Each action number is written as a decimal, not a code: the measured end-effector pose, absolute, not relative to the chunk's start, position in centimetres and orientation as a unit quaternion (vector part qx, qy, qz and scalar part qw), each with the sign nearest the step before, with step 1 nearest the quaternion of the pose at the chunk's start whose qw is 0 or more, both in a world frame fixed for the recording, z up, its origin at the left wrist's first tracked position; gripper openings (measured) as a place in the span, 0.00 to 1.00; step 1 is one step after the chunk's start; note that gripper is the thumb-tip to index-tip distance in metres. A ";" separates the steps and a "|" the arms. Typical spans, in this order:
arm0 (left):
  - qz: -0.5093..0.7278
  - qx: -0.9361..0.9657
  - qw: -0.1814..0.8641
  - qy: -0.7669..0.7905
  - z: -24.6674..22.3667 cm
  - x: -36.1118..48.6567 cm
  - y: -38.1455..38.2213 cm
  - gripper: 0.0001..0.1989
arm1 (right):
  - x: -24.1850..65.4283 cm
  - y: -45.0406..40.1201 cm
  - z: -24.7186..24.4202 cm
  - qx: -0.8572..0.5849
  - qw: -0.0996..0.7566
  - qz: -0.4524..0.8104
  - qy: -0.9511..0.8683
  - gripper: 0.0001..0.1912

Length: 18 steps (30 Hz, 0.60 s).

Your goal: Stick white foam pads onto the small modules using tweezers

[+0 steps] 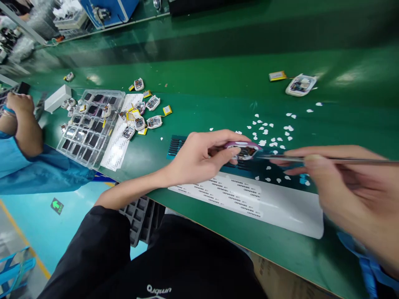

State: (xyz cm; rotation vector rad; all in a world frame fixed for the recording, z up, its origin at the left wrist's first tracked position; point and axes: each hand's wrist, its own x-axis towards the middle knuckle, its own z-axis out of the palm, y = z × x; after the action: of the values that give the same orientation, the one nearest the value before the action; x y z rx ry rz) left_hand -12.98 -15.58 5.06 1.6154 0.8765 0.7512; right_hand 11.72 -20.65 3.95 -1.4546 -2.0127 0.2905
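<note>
Two hands work close: left hand (199,160) pinches a small device (245,150), right hand (346,182) grips tweezers (311,159) touching it

Electronics assembly line, green conveyor bench (218,79), clear parts tray (90,124), loose modules (146,114)

1. I see a green workbench (218,79) running across the view.
2. A clear compartment tray (89,126) sits at the left, with a printed sheet (120,135) just beside it.
3. Small white modules with yellow batteries (141,116) lie clustered near that sheet.
4. White paper scraps (269,131) are scattered mid-bench.
5. A long white label strip (249,199) lies along the near edge.
6. A co-worker's blue sleeve (37,172) rests at the far left.
</note>
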 end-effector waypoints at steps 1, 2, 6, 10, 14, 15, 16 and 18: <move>0.307 0.706 0.513 0.379 5.1 -13.2 -15.2 0.11 | 11.8 -20.3 3.8 -0.535 0.320 0.131 -0.771 0.14; 0.286 0.737 0.473 0.388 5.0 -13.3 -15.0 0.11 | 11.9 -19.9 3.5 -0.518 0.324 0.146 -0.778 0.15; 0.198 0.848 0.317 0.377 4.4 -13.4 -14.8 0.13 | 12.0 -18.8 2.7 -0.491 0.336 0.136 -0.792 0.18; 0.174 0.886 0.257 0.346 4.1 -13.2 -15.1 0.12 | 11.9 -18.7 2.7 -0.483 0.348 0.118 -0.795 0.18; 0.151 0.908 0.254 0.296 3.8 -13.1 -15.1 0.13 | 12.1 -18.7 2.6 -0.477 0.346 0.102 -0.801 0.18; 0.146 0.915 0.251 0.281 3.6 -13.1 -15.0 0.14 | 12.1 -18.7 2.5 -0.474 0.344 0.099 -0.805 0.18; 0.140 0.922 0.244 0.267 3.3 -13.0 -14.9 0.15 | 12.2 -18.6 2.5 -0.470 0.341 0.097 -0.808 0.18; 0.126 0.934 0.226 0.246 2.6 -12.9 -14.8 0.16 | 12.3 -18.5 2.5 -0.460 0.336 0.091 -0.817 0.17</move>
State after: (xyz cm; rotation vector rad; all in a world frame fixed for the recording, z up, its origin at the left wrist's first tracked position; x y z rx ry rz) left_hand -12.93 -14.83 2.61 2.5760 0.6788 0.3475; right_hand 12.32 -18.51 2.45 -1.1996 -2.1307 0.2367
